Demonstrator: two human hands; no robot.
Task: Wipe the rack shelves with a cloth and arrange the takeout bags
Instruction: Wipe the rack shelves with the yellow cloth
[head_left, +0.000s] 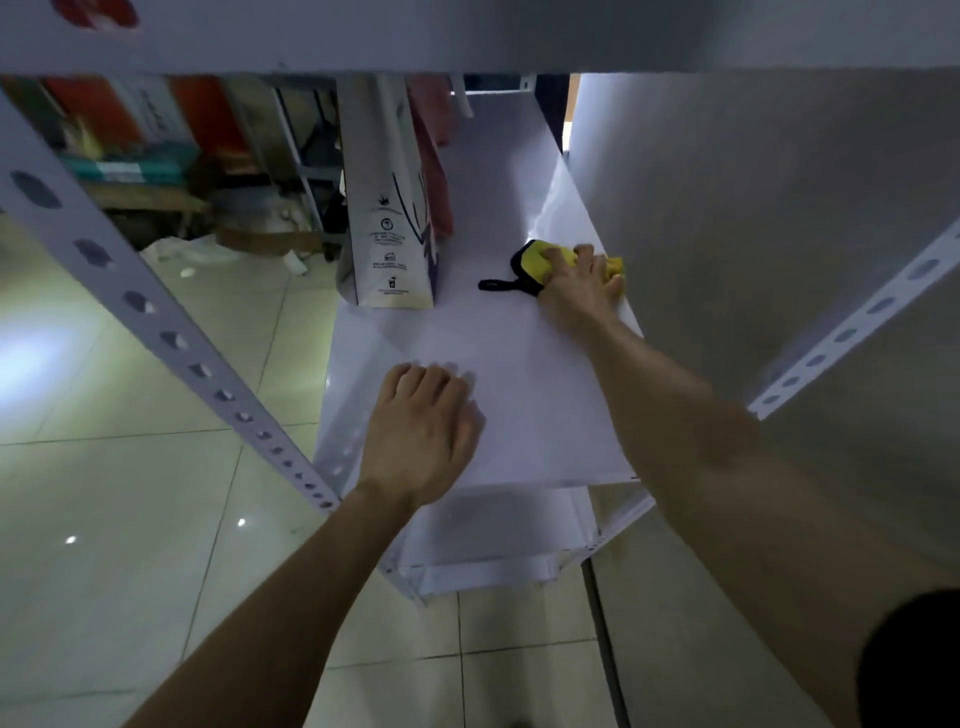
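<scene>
The left hand (423, 431) lies flat with relaxed fingers on the near part of the white shelf (524, 395). Farther in, the right hand (579, 283) presses a yellow cloth (535, 258) against the shelf's right edge. Takeout bags (387, 218) stand upright beyond, at left.

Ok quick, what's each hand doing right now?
Left hand: open, resting flat on the shelf.
Right hand: open, pressing the yellow cloth.

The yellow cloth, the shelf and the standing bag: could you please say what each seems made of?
Yellow cloth: soft, matte fabric, probably microfibre, with black edging. Shelf: likely painted metal; smooth, white, faintly glossy. Takeout bag: apparently paper; stiff creased sides, printed marks.
</scene>
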